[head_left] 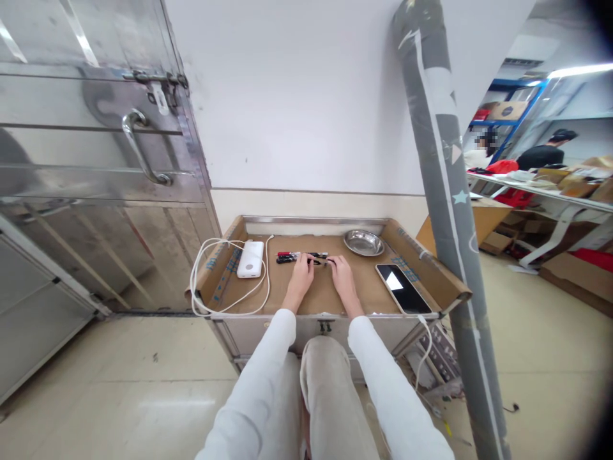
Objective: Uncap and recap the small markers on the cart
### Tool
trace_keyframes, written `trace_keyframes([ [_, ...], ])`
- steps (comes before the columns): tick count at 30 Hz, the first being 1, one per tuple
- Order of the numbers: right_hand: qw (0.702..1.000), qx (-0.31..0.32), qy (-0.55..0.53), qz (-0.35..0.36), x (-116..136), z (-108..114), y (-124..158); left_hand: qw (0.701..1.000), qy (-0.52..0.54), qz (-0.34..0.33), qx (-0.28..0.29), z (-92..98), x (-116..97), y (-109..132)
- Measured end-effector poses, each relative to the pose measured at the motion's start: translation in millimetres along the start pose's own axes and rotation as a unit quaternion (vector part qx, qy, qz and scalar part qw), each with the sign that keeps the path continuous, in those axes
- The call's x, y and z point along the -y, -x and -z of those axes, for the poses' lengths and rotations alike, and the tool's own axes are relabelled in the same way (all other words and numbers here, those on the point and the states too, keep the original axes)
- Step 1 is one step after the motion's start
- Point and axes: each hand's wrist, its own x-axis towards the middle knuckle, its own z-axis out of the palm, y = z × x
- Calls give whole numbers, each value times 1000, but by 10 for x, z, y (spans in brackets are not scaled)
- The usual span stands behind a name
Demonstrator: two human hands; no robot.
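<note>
My left hand is closed in a pinch on a dark pen-like piece, whose end pokes out toward the right. Close beside it, my right hand pinches a small dark piece, too small to name. The two pieces are slightly apart. Just behind my left fingers lie several pens, among them a red pen and a black pen; my hand partly covers them. At the back right sits an oval metal dish. All this is on a brown cardboard-lined tabletop.
A white power bank with a looped white cable lies on the left. A phone rests on the right. A long grey roll leans beside the table. Two people work in the right background. A metal door stands left.
</note>
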Motion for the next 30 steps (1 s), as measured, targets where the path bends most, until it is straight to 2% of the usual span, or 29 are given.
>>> trace_keyframes([
  [7,990,-26,136,-30,11,20,1,999,-38,1,35,-52,88,-28],
  [11,980,-48,191,-3,-8,-19,6,994,-90,-9,63,-85,112,-42],
  [14,980,-51,192,3,-21,-35,15,986,-148,-23,75,-102,103,-50],
  [20,978,-22,203,-35,-16,-5,27,974,-216,-27,68,-101,64,-67],
  [23,979,2,200,-37,1,6,24,975,-213,-25,63,-74,40,-88],
  [28,992,68,108,23,-41,-44,11,989,-144,-3,27,65,11,-26],
  [30,995,72,61,26,-79,-78,5,992,-112,-16,49,137,4,37],
])
